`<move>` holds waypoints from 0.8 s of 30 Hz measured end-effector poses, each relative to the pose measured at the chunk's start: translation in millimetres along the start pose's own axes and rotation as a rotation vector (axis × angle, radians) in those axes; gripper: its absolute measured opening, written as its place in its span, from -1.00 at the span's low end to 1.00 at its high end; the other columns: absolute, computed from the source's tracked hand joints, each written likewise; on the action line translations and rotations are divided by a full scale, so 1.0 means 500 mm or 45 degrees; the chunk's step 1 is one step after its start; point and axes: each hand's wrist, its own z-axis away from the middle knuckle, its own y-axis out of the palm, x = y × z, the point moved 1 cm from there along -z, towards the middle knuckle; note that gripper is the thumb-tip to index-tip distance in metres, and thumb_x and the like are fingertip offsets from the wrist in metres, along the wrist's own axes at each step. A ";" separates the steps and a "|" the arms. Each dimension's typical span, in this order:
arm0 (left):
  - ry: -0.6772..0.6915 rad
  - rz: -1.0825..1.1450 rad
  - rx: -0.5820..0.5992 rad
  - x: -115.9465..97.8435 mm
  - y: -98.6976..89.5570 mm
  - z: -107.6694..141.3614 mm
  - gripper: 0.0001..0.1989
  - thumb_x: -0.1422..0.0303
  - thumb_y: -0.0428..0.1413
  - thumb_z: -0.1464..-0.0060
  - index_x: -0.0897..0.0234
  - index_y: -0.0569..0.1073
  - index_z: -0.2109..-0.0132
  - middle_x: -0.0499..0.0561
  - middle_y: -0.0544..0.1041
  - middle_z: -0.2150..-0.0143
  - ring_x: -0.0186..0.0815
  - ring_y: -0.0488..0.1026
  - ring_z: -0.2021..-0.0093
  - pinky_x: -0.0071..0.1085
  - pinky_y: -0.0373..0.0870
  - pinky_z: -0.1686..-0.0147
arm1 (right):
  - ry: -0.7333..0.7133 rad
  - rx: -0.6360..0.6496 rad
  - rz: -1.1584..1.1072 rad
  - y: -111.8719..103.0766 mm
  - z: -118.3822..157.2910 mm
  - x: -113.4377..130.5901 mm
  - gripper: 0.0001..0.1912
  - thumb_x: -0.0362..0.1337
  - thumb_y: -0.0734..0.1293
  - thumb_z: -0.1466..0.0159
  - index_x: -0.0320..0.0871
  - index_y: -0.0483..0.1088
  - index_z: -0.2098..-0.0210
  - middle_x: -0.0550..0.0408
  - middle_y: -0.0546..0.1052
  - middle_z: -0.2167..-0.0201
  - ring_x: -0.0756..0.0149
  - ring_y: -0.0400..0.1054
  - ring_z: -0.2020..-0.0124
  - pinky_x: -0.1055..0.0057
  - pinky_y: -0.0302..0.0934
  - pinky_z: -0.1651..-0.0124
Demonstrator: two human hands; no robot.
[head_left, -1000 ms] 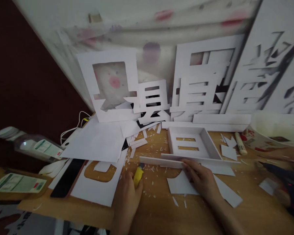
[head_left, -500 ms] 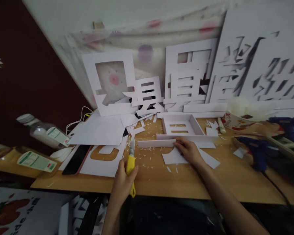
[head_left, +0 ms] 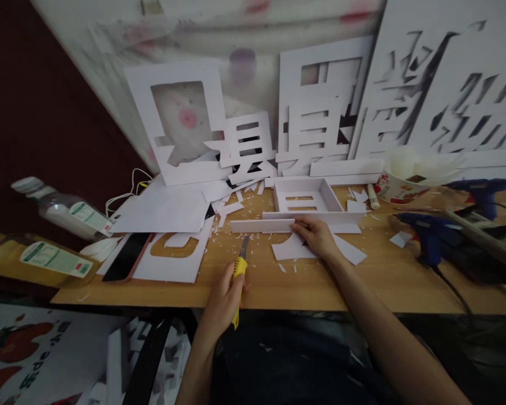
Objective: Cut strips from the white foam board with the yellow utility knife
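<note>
Head cam: step in hand looks like steadying the white strip [head_left: 247, 226] for trimming, w/ L hand [head_left: 221, 301] wrapped round the yellow cutter [head_left: 239, 270], blade out, & R hand [head_left: 318, 239] pinching the strip's R end. Next move prob. calls for a firm hold, fingers clear of blade. Strip's long, narrow, straight-edged, on the table [head_left: 278, 292] in front of the open white box [head_left: 332, 196]; can't tell if tip touches it.
</note>
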 end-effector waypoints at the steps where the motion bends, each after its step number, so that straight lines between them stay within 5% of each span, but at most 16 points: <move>1: -0.009 -0.016 0.023 -0.003 0.002 0.000 -0.68 0.14 -0.12 -0.21 0.19 0.32 0.02 -0.10 0.41 0.38 -0.36 0.35 0.52 -0.43 0.31 0.45 | -0.004 -0.002 -0.003 0.000 0.000 0.001 -0.75 -0.16 0.34 -0.41 -0.21 0.42 0.05 0.09 0.50 0.21 0.34 0.44 0.34 0.37 0.41 0.32; 4: -0.034 -0.107 0.065 -0.018 0.006 -0.002 -0.60 0.17 -0.13 -0.22 0.20 0.27 -0.13 -0.08 0.41 0.36 -0.31 0.35 0.46 -0.40 0.30 0.40 | -0.013 -0.007 -0.003 0.000 0.001 0.005 -0.77 -0.16 0.34 -0.40 -0.21 0.43 0.08 0.10 0.51 0.22 0.35 0.44 0.34 0.37 0.41 0.32; 12: -0.036 -0.368 0.117 -0.070 0.014 -0.014 -0.70 0.33 -0.18 -0.25 0.21 0.33 -0.03 -0.01 0.43 0.35 -0.21 0.38 0.37 -0.34 0.20 0.32 | -0.019 -0.006 0.001 -0.002 0.004 0.017 -0.77 -0.16 0.35 -0.40 -0.22 0.43 0.10 0.11 0.51 0.24 0.35 0.44 0.35 0.38 0.41 0.33; 24: 0.001 -0.286 0.111 -0.047 0.021 -0.024 -0.68 0.30 -0.15 -0.23 0.19 0.37 -0.03 -0.03 0.49 0.34 -0.26 0.44 0.40 -0.42 0.27 0.40 | 0.030 -0.012 0.031 -0.003 0.001 0.001 -0.76 -0.15 0.34 -0.40 -0.22 0.43 0.09 0.13 0.50 0.27 0.38 0.43 0.40 0.40 0.39 0.37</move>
